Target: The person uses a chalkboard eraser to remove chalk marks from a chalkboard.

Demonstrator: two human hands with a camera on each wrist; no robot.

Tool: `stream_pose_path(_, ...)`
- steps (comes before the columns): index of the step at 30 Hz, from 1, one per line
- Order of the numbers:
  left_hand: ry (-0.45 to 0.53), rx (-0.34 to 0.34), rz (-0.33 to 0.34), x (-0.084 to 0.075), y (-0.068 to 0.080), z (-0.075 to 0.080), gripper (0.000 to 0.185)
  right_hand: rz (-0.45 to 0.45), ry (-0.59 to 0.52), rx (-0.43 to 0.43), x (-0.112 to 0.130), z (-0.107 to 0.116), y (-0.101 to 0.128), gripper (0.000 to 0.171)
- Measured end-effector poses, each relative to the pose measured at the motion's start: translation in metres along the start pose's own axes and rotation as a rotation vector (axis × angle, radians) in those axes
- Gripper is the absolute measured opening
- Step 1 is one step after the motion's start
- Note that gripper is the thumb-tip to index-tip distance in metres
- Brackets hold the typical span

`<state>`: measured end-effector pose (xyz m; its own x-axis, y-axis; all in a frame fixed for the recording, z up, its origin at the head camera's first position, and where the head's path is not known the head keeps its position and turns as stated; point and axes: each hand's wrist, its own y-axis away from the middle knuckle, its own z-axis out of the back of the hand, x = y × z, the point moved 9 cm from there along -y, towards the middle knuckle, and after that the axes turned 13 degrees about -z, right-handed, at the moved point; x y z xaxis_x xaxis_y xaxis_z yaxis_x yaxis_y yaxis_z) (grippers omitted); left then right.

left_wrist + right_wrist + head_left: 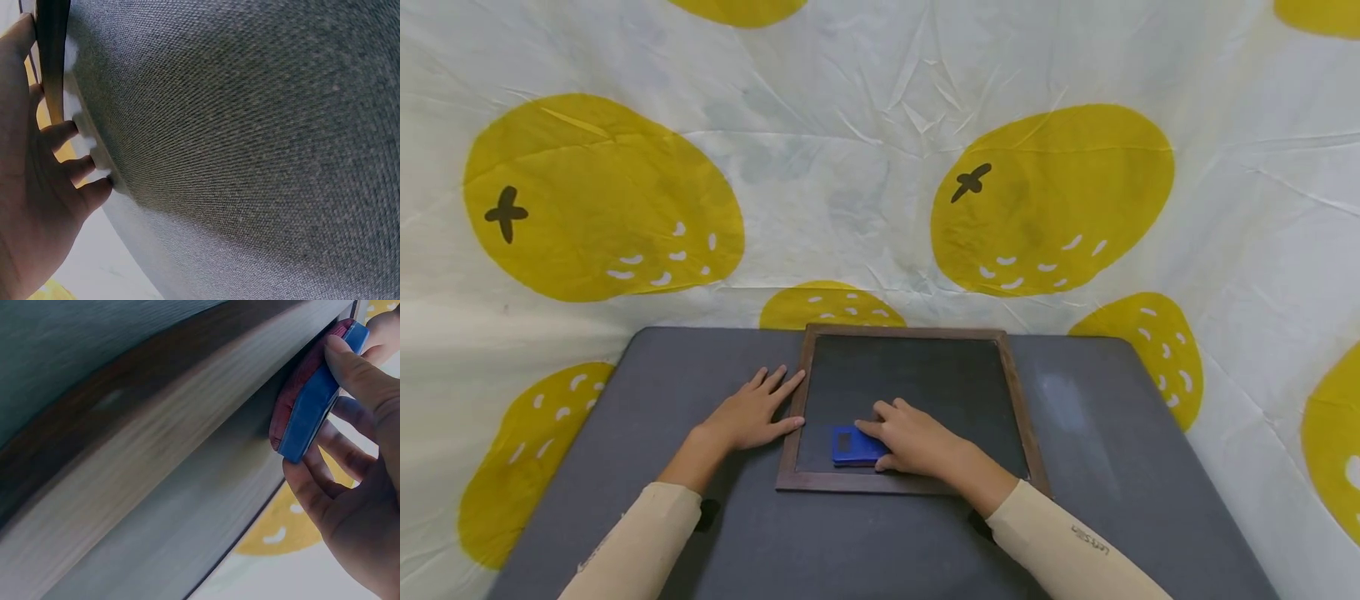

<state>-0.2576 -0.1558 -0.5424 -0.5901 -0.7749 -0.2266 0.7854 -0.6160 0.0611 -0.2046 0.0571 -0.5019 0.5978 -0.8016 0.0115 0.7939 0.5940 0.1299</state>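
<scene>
Here, nearest first:
Right hand (917, 440): fingers curled round the blue eraser (854, 446), at the chalkboard's (925, 375) 7 o'clock corner.
Right wrist view alone: eraser's red pad (300, 381) faces the board.
Left hand (752, 412): flat, fingers straight, touching the frame at 9 o'clock on the grey worktop (1112, 467).

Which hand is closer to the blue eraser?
The right hand. It grips the blue eraser on the chalkboard, near its bottom edge. The left hand lies flat on the grey table, fingertips touching the board's left frame, apart from the eraser.
</scene>
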Motion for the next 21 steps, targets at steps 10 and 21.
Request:
stream_pose_path(10, 0.005, -0.004, -0.007, 0.002, -0.001, -0.003, 0.083, -0.029, -0.125, -0.041, -0.052, -0.004, 0.038, 0.066)
stream_pose_path(21, 0.002, 0.01, 0.0, 0.006, -0.003, -0.007, 0.085, -0.12, -0.229, -0.087, -0.116, -0.006, 0.085, 0.065)
